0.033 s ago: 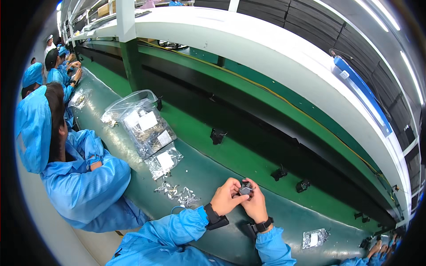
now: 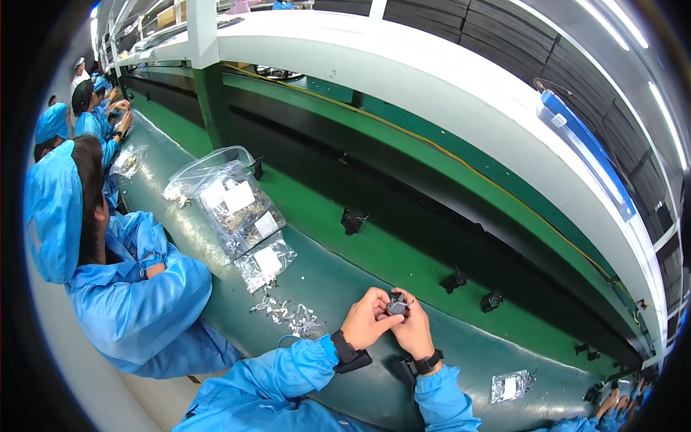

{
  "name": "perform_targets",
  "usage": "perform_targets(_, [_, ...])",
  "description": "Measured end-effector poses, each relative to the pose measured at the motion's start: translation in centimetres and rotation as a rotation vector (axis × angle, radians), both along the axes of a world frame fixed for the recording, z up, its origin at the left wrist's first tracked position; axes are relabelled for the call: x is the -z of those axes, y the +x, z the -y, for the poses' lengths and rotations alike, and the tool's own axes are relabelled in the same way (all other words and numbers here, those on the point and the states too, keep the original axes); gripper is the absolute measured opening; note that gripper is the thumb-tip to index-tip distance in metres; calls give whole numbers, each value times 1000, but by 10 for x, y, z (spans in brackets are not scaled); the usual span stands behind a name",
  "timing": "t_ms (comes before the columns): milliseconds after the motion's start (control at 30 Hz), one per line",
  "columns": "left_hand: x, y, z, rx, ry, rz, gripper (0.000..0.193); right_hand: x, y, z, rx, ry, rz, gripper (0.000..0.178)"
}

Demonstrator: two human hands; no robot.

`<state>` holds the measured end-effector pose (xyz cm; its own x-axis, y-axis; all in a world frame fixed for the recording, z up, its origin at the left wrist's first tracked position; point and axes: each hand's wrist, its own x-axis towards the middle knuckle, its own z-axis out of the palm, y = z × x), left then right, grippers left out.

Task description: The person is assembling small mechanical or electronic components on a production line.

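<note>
A small black part (image 2: 396, 303) with a rounded dark-grey face sits between my two hands above the green bench; its exact kind is hard to make out. My left hand (image 2: 364, 321) has its thumb and fingers closed on the part's left side. Around the other side curl the fingers of my right hand (image 2: 413, 328), which hide some of it. Left of my left wrist lies a loose heap of small white-and-dark pieces with short wires (image 2: 291, 315). Beyond that heap is a small clear bag (image 2: 266, 263) with a white label.
A larger clear bag (image 2: 241, 205) of small parts lies farther left. Several black parts (image 2: 353, 222) are spaced along the green strip past the bench edge. Another small bag (image 2: 511, 387) is at the right. A co-worker in blue (image 2: 137, 288) sits close on my left.
The black part has turned slightly between my fingers, so its rounded grey face shows more plainly. My hands stay in nearly the same place.
</note>
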<state>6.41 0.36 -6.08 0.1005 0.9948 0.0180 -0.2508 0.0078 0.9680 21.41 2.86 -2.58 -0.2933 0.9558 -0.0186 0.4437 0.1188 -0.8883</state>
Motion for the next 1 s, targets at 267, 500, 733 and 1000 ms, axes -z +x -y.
perform_targets(267, [-9, 8, 7, -397, 212, -243, 53, 22, -20, -103, 260, 297, -87, 57])
perform_targets(500, [-16, 15, 16, -63, 157, 38, 42, 71, 9, -165, 256, 226, 141, 56])
perform_targets(733, [-19, 16, 30, 221, 162, 33, 17, 32, 8, -113, 259, 201, 224, 62])
perform_targets(1000, [-42, 16, 55, 774, 296, 88, 22, -7, -50, -37, -246, 96, 65, 18])
